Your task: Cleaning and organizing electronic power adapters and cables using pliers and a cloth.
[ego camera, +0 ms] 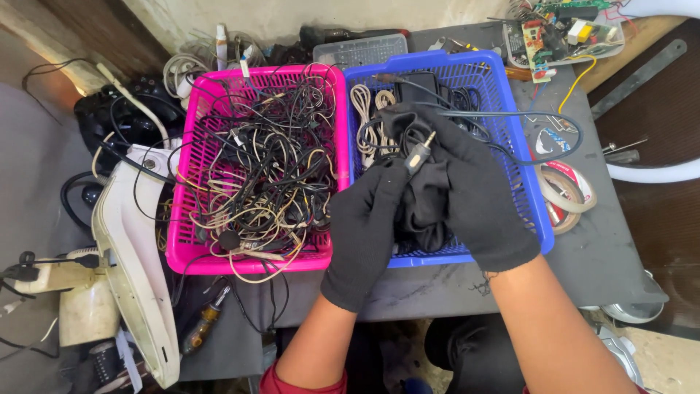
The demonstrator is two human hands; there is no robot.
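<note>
Grey tabletop, cluttered. On it, side by side and touching: pink basket heaped with tangled wires, blue basket with coiled cables and black cloth. White casing propped at the pink basket's left. Circuit board at far right corner; tape rolls just right of the blue basket. Over the blue basket's near edge, both hands in black gloves: left hand with fingers curled round the cloth from the left, right hand closed on cloth and cable. Small audio plug, metal tip up, pinched between thumb and fingers of the right hand, its black cable looping back over the blue basket.
</note>
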